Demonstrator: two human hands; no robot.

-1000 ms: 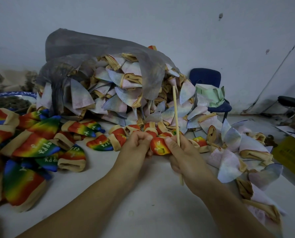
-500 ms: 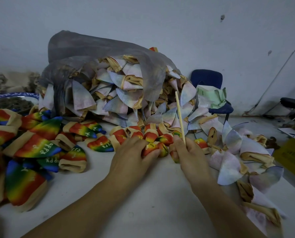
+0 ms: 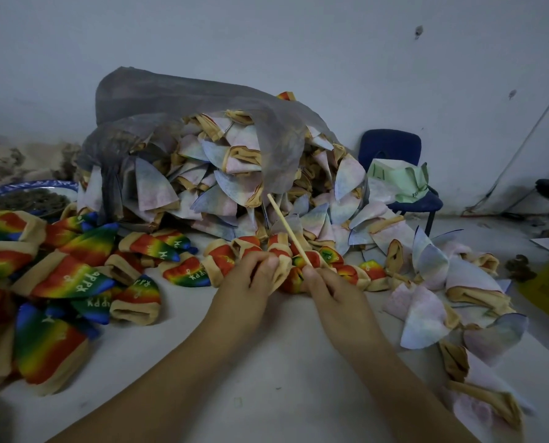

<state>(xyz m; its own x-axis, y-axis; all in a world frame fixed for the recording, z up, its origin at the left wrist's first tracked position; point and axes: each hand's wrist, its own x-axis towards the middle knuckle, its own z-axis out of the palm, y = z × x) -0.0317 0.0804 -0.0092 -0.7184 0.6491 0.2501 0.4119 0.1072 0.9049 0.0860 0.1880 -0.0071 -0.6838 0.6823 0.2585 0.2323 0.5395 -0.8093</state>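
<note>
Head view: the left hand [image 3: 250,279] pinches the tan cuff of a rainbow fabric cone [image 3: 295,279] mid-table [image 3: 266,362] — likely holding its mouth open — and the right hand [image 3: 330,292] grips a wooden stick [image 3: 287,228] angled into it, probably to push out the tip.

White table [image 3: 266,378], matte, a few small marks. Left side: rainbow pieces [image 3: 71,282] with tan cuffs, scattered and overlapping, one row running to the middle. Back centre: grey bag [image 3: 183,97] lying open, pale pieces [image 3: 228,187] heaped in it and spilling along the right side. Far left, behind the rainbow lot: blue-rimmed plate [image 3: 42,183], dark contents.
</note>
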